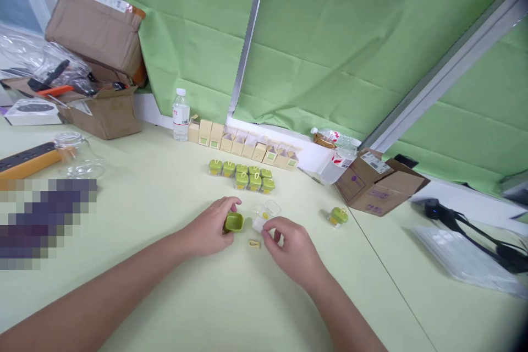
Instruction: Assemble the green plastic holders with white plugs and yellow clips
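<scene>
My left hand [212,225] is closed round a small green lid [234,222] on the pale green table [165,264]. My right hand [291,247] pinches a small white piece [259,224] next to a clear little container [268,210]. A small yellow loop [254,243] lies on the table between the two hands. Behind them stands a cluster of several green-lidded little jars [243,174]. One more green-lidded jar [339,216] lies on its side to the right.
A row of small beige cartons [243,144] and a water bottle [180,114] stand at the back. A brown box [377,181] with a lying bottle [336,162] is at right; open cardboard boxes [97,66], a glass jar [78,155] and a power strip [27,160] at left; cables [466,225] far right.
</scene>
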`<state>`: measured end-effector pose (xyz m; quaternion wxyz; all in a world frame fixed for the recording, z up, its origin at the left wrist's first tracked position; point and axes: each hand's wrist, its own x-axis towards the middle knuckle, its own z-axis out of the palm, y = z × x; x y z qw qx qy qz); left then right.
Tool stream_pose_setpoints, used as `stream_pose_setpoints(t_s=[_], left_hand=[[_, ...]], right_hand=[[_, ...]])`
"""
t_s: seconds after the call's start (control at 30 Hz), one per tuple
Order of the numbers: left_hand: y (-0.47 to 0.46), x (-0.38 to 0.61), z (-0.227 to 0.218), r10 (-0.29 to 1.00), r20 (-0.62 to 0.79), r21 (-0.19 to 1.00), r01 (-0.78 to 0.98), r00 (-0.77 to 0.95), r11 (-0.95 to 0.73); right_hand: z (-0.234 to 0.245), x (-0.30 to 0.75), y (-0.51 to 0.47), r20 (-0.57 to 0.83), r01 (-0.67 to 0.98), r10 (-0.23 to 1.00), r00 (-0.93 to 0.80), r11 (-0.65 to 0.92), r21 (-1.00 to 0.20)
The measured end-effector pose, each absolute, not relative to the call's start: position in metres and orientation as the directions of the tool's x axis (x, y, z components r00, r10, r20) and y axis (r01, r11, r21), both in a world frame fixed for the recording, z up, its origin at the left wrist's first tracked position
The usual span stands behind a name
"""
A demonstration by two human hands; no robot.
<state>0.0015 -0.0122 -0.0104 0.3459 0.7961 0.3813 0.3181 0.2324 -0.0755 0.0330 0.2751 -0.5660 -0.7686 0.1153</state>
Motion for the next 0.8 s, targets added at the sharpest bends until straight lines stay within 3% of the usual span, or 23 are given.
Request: stream_pose_setpoints(t_s=[0.13,0.2,0.27,0.3,0.37,0.4,0.57,0.8], left_hand=[[-0.008,-0.008,-0.002,0.82,0.224,0.791,0.394,0.527,-0.469],[0.001,-0.014,0.005,0.828,0.245,0.839,0.319,0.504,-0.442],[0.014,-0.021,0.012,0.903,0.292,0.911,0.197,0.315,-0.363],[0.022,-0.025,0.016,0.946,0.294,0.945,0.109,0.134,-0.309],[0.036,-0.034,0.02,0.971,0.15,0.975,-0.134,-0.186,-0.176],[0.041,-0.037,0.02,0.968,0.106,0.972,-0.182,-0.227,-0.149],[0.049,-0.042,0.014,0.974,0.002,0.965,-0.255,-0.226,-0.062],[0.048,-0.043,0.014,0.974,0.004,0.963,-0.263,-0.227,-0.066]], right_hand=[[0.027,0.242,-0.062,0.247,0.702,0.968,0.047,0.144,-0.697],[0.025,0.249,-0.055,0.226,0.562,0.951,0.212,0.07,-0.824],[0.026,0.257,-0.05,0.121,0.269,0.914,0.387,0.014,-0.963],[0.027,0.262,-0.048,0.038,0.102,0.896,0.443,-0.008,-0.995],[0.029,0.271,-0.045,-0.108,-0.149,0.873,0.475,-0.042,-0.988],[0.03,0.275,-0.044,-0.144,-0.211,0.869,0.474,-0.046,-0.976],[0.027,0.284,-0.042,-0.176,-0.304,0.868,0.465,-0.03,-0.952],[0.02,0.289,-0.038,-0.189,-0.351,0.867,0.461,-0.018,-0.936]])
